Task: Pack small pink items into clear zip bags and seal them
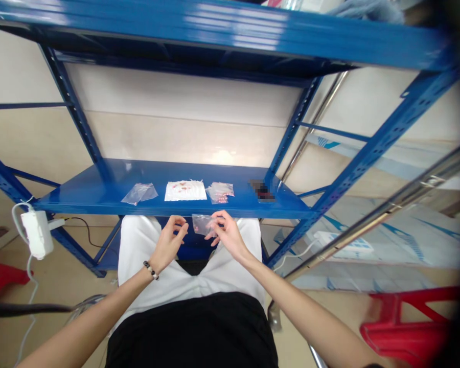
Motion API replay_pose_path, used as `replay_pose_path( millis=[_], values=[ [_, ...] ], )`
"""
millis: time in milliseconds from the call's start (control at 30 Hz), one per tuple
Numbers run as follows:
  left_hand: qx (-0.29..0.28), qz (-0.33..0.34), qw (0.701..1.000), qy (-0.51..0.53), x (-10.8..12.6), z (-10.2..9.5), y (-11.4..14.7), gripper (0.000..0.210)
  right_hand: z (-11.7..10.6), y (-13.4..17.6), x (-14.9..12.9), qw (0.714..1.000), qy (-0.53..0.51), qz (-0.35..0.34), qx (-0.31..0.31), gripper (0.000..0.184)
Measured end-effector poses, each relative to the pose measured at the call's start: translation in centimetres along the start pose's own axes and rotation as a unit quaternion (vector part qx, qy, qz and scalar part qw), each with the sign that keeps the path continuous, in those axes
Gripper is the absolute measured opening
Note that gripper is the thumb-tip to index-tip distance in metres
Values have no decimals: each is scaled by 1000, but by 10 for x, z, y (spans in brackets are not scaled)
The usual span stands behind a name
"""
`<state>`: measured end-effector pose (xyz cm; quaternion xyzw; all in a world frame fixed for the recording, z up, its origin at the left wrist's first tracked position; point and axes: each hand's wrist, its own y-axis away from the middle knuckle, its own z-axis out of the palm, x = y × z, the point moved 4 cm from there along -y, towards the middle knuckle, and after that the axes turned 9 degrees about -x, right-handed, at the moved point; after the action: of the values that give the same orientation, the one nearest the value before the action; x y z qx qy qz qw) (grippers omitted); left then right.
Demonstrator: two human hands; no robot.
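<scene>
A small clear plastic zip bag (pixel 201 224) hangs from the fingers of my right hand (pixel 227 234), just in front of the shelf edge and above my lap. My left hand (pixel 171 241) is a short way to the left of the bag, its fingers curled and the thumb close to the index finger. Whether something tiny is in that pinch I cannot make out. On the blue shelf (pixel 153 174) beyond lie clear empty-looking bags (pixel 141 193), a white sheet (pixel 185 191) with small reddish pieces on it, and clear bags with small pink-red beads (pixel 221 193).
A dark, blurred-out flat object (pixel 262 190) lies at the shelf's right. The upper blue beam (pixel 230 25) crosses overhead. A white power strip (pixel 37 234) hangs at the left post. Red stools (pixel 406 327) stand at the sides, and a metal rail (pixel 383 204) slants on the right.
</scene>
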<state>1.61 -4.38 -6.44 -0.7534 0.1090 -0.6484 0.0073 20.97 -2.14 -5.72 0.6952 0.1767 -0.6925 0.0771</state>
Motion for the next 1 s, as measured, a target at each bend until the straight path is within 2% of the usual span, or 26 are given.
replay_pose_path(
  millis=[67,200,267,400,567,700,833,933,1000],
  values=[
    [-20,-44,994,97,-9,0,-3,40,0,1,-4,999,-33,-1,-4,32],
    [-116,-102,955,251,-20,15,-7,43,2,4,-8,998,-57,15,-24,35],
    [-128,-107,947,273,-25,20,-9,39,2,3,-7,998,-57,23,-25,35],
    [-107,-90,947,291,-30,22,-15,34,-2,0,-5,998,-45,31,-24,36],
    [-131,-84,943,295,-29,20,-19,35,-8,-3,-3,999,-38,28,-24,40],
    [-125,-90,946,286,-35,18,-20,31,-9,-3,-5,999,-44,13,-26,42],
    [-118,-65,940,314,-37,19,-32,24,-8,-4,-15,998,-54,-18,-34,47],
    [-58,-9,928,367,-18,14,-62,18,-12,-4,-22,996,-76,-38,-2,51],
    [20,45,905,422,4,1,-91,11,-17,-2,-25,995,-89,-45,23,51]
  ],
)
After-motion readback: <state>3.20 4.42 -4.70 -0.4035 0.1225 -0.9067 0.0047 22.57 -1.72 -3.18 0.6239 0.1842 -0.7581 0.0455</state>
